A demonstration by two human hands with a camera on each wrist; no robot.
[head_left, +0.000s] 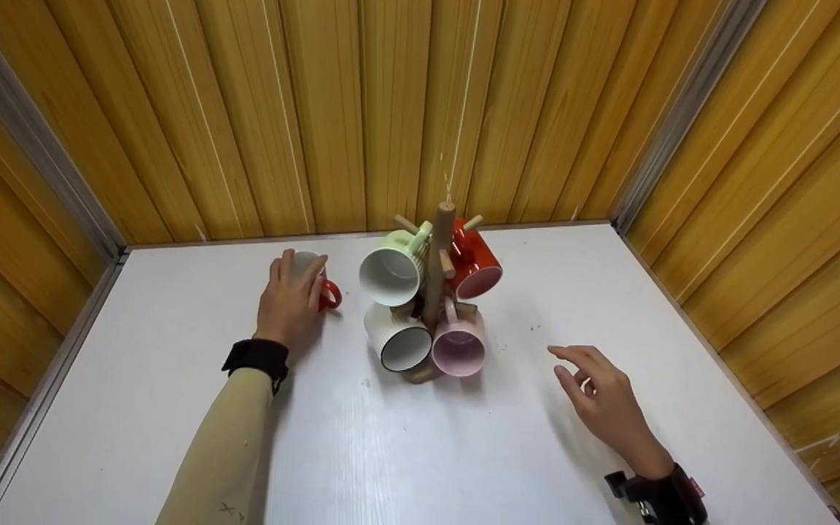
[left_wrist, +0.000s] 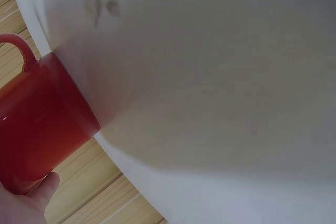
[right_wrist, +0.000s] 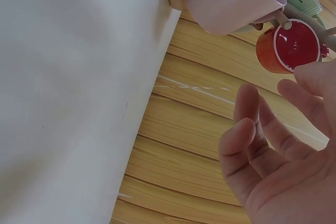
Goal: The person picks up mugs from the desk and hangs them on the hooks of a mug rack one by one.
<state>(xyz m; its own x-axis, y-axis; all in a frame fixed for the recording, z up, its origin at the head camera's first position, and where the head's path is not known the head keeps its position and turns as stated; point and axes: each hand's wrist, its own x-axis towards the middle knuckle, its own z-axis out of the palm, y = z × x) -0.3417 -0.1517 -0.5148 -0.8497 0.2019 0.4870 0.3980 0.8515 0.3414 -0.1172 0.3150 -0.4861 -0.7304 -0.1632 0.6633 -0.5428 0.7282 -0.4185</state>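
At the left of the table, my left hand [head_left: 285, 302] grips a red mug [left_wrist: 39, 121] from above, fingers on one side of the rim and thumb on the other. The mug's pale inside shows between them, and its handle points right. In the left wrist view its base is at the white tabletop. A wooden mug tree [head_left: 446, 219] stands just right of it, holding a light green mug [head_left: 391, 273], another red mug [head_left: 480, 270], a white dark-rimmed mug [head_left: 405, 348] and a pink mug [head_left: 459, 354]. My right hand [head_left: 602, 394] hovers at the right with loosely bent fingers, holding nothing.
The white table [head_left: 362, 452] meets wood-patterned panels [head_left: 325, 109] at the back and on both sides. Bare peg ends stick out near the top of the mug tree, between the two hands. Dark bands circle both wrists.
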